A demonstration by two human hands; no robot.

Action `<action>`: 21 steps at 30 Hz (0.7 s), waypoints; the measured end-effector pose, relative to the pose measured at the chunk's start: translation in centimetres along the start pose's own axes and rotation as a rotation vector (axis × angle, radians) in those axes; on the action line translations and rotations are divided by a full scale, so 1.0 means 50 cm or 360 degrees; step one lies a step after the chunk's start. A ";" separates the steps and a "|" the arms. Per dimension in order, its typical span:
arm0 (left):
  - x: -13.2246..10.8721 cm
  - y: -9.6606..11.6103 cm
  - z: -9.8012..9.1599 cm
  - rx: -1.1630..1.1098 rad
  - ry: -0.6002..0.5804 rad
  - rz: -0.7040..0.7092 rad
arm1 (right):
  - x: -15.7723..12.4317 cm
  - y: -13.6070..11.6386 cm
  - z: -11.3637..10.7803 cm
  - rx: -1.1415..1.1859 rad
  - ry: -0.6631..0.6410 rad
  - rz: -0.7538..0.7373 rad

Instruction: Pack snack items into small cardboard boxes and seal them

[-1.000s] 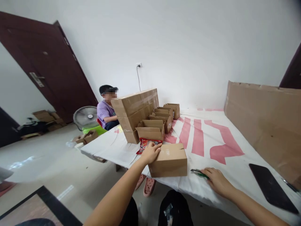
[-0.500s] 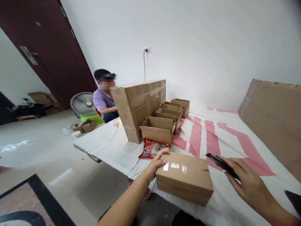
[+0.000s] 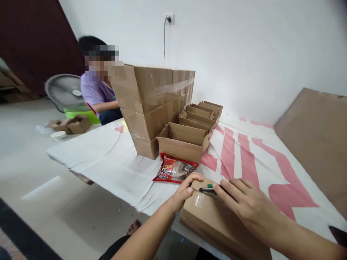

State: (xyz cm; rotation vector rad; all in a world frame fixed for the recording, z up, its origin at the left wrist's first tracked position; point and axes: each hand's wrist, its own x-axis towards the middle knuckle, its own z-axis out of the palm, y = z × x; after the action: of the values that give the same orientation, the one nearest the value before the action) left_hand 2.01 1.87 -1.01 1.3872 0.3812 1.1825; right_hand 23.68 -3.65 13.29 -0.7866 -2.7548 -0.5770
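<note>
A closed cardboard box point(image 3: 214, 222) lies at the table's near edge, with a piece of clear tape on its top. My left hand point(image 3: 184, 195) grips its far left corner, thumb on top. In my right hand point(image 3: 246, 206) is a box cutter point(image 3: 208, 190) with a black body and green slider; its tip meets the top of the box near my left fingers. Whether the blade has cut in cannot be made out. Just beyond the box lies a red and clear plastic food packet point(image 3: 176, 170), its contents brownish.
Open cardboard boxes point(image 3: 180, 146) run in a row behind the packet, beside a wall of stacked taped boxes point(image 3: 154, 90). A person point(image 3: 97, 90) sits beyond the stack near a fan point(image 3: 66, 92). A large cardboard sheet point(image 3: 314, 144) leans at the right. White cloth with pink marks covers the table point(image 3: 108, 159).
My right hand has moved left, bringing the box cutter from beside the box onto its top. My left hand still grips the corner. The view has shifted closer to the table.
</note>
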 end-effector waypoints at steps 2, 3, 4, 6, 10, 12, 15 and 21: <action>-0.002 0.005 -0.004 0.0036 -0.0013 -0.0012 | -0.024 0.007 -0.022 -0.0037 -0.0057 -0.0021; -0.003 0.006 -0.005 0.0055 -0.0022 -0.0009 | -0.043 0.011 -0.035 -0.0048 -0.0087 -0.0023; -0.005 0.007 -0.007 0.0073 -0.0027 -0.0012 | -0.066 0.017 -0.048 -0.0048 -0.0120 -0.0020; -0.007 0.008 -0.007 0.0098 -0.0025 -0.0023 | -0.120 0.031 -0.071 -0.0022 -0.0189 0.0017; -0.011 0.013 0.000 0.0103 0.0006 -0.0036 | -0.246 0.066 -0.085 0.0033 -0.0283 0.0252; -0.013 0.016 0.004 0.0102 0.0043 -0.0068 | -0.301 0.074 -0.068 0.0059 -0.0301 0.0480; -0.016 0.013 0.006 0.0090 0.0092 -0.0102 | -0.363 0.062 -0.016 0.0179 -0.0330 0.0873; -0.017 -0.003 0.001 0.0050 0.0104 -0.0112 | -0.413 0.009 0.102 0.0626 -0.0737 0.1170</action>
State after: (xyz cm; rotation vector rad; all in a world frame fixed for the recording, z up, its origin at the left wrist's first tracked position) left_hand 1.77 1.19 -1.49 1.3536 0.4927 1.1705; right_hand 40.60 -10.59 2.45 -1.8507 -2.4973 0.3165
